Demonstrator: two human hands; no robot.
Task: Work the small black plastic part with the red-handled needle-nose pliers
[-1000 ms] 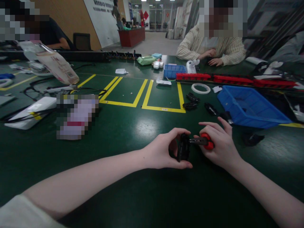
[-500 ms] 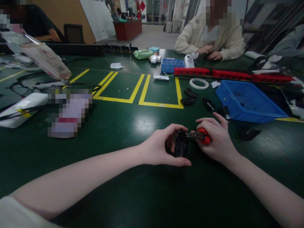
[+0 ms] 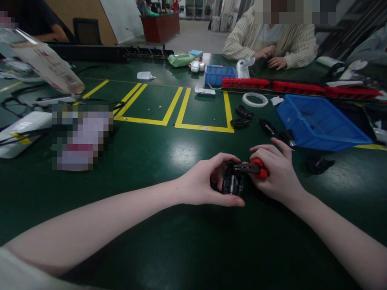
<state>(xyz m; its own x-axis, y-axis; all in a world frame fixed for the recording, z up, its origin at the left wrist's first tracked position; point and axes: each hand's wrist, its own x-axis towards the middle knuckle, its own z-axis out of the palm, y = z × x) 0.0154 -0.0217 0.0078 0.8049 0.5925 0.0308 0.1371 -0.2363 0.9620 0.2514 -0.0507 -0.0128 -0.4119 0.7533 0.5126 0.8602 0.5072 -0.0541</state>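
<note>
My left hand curls around a small black plastic part, thumb below it and fingers at its upper side. In my right hand is a pair of pliers with red handles, partly hidden by the fingers. The dark jaws of the pliers reach left to the top of the black part and appear to touch it. The index finger of my right hand sticks up, apart from the handles. Both hands are just above the green table.
Loose black parts lie beyond my right hand, beside a large blue bin. A tape roll and red strips are farther back. A phone lies on the left. Across the table sits a person in a striped shirt.
The view has tipped down slightly, so the background sits higher. The black part has turned a little in my left hand, while both hands keep their grip.
</note>
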